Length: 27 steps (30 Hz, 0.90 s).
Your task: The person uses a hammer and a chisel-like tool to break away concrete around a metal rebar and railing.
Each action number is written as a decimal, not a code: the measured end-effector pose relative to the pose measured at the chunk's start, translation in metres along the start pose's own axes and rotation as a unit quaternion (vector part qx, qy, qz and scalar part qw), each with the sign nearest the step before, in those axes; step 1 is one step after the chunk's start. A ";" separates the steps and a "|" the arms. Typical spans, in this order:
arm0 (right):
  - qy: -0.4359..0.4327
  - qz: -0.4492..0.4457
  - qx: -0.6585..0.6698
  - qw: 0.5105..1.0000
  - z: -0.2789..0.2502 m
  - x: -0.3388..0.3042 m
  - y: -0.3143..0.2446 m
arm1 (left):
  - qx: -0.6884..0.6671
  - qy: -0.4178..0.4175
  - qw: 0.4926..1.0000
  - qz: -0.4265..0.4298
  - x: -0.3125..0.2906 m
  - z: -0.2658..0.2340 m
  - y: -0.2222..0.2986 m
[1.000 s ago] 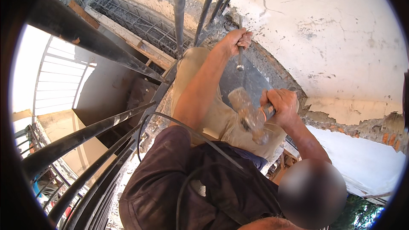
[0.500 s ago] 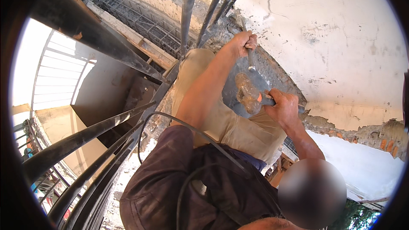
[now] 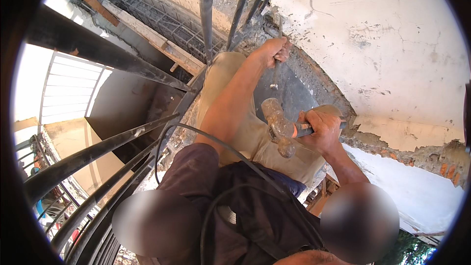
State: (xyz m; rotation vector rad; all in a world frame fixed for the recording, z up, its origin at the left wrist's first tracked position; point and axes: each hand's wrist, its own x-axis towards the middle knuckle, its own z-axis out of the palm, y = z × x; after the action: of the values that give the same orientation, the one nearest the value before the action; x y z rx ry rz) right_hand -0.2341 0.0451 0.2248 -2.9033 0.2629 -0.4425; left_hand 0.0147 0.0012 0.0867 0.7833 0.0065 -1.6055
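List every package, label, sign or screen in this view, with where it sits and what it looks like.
None in view: no package, label, sign or screen shows.
Left hand: grips a thin metal chisel set toward the broken concrete edge.
Right hand: holds a hammer, blurred head, orange-and-dark grip.
Around them: dark steel bars, cracked pale wall.

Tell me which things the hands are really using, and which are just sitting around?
In use: hammer in right hand; chisel in left hand; broken wall edge.

Just there: steel bars, black cable, wooden plank, rebar cage.
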 end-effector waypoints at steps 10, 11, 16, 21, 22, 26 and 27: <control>-0.107 0.010 -0.107 0.988 -0.015 0.020 0.031 | 0.074 0.019 0.997 -0.006 -0.001 -0.009 0.010; -0.082 -0.007 -0.082 0.993 -0.018 0.022 0.025 | 0.056 0.008 0.998 -0.004 0.002 -0.011 0.014; -0.056 -0.076 0.003 0.996 -0.046 0.017 -0.027 | 0.003 0.021 1.000 0.011 0.006 0.001 -0.006; -0.001 0.028 0.078 0.997 -0.027 0.001 -0.029 | -0.014 0.058 0.998 0.017 0.006 0.017 -0.023; -0.001 0.054 0.077 0.996 -0.024 -0.004 -0.026 | -0.011 0.062 0.998 0.020 0.005 0.018 -0.025; -0.004 0.064 0.088 0.994 -0.020 -0.013 -0.027 | 0.004 0.070 0.998 0.002 0.002 0.024 -0.030; -0.006 0.057 0.086 0.995 -0.022 -0.009 -0.029 | -0.006 0.069 0.998 0.001 0.003 0.022 -0.031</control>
State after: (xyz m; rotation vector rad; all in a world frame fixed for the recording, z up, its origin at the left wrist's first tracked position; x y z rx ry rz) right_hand -0.2456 0.0711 0.2488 -2.7065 0.3688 -0.4082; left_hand -0.0226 -0.0041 0.0887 0.8847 0.1149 -1.5459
